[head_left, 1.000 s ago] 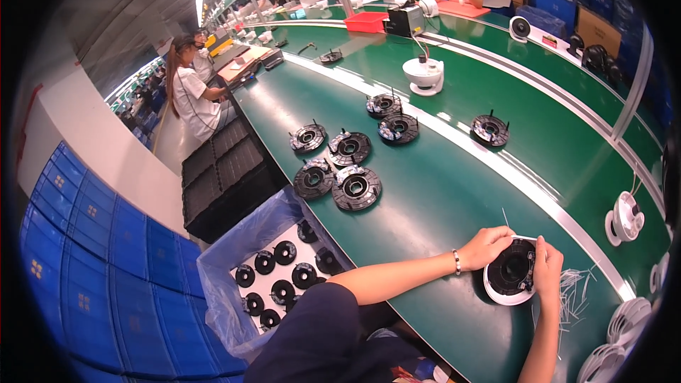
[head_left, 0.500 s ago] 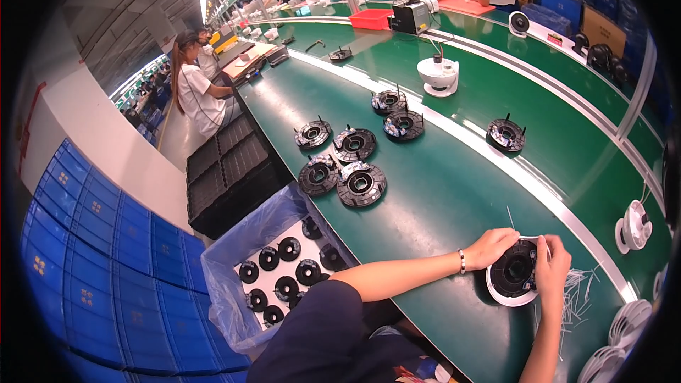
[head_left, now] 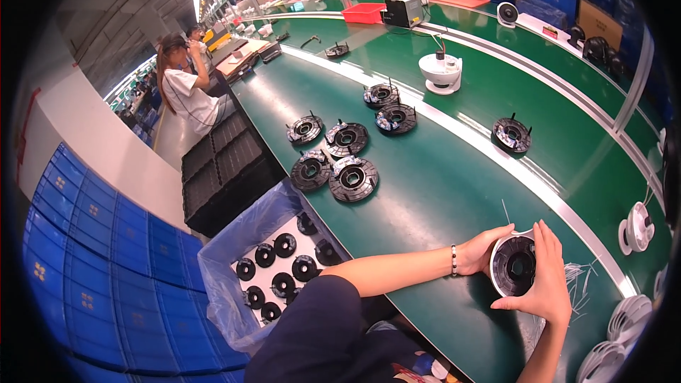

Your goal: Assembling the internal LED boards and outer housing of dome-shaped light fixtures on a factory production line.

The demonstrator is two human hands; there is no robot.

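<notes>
In front of me, at the right of the green bench, is a round white housing with a black ribbed disc seated inside its rim. My left hand grips the housing's upper left edge, its thumb and fingers against the rim. My right hand wraps the right side, fingers along the upper right edge and thumb stretched across the lower rim. The housing is tilted, and its underside is hidden. Thin white strips lie on the bench just right of my right hand.
Several black discs with posts lie on the bench at centre left. A plastic-lined box of black discs stands left of my arm. White housings ride the conveyor beyond. Stacked white rings sit at lower right. Other people work farther off.
My right hand has shifted from the housing's upper edge to wrap its right side, the thumb spread low. My left hand moved slightly down the left edge. The housing tilted more.
</notes>
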